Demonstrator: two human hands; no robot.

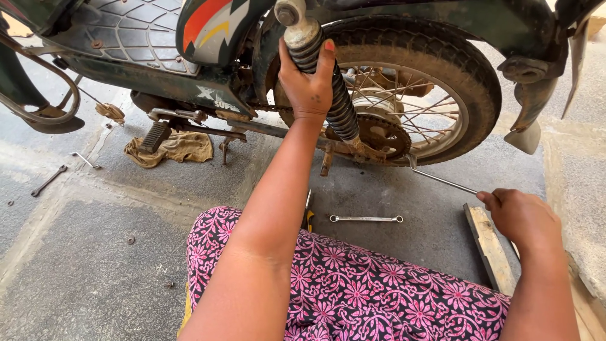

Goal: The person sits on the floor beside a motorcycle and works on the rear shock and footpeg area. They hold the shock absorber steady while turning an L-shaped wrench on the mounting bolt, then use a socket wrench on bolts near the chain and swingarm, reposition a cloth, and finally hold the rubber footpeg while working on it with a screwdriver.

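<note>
Left hand (pixel 308 85) grip on upright, slightly tilted shock absorber (pixel 328 88), right hand (pixel 521 218) on spanner (pixel 442 180)

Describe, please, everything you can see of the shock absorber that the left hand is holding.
The shock absorber is a black coil spring around a strut, with a worn, dusty grey metal cap and round eye at its free top end. It leans beside the rear wheel, its lower end meeting the rusty frame near the sprocket. The left hand wraps its upper part.
</note>
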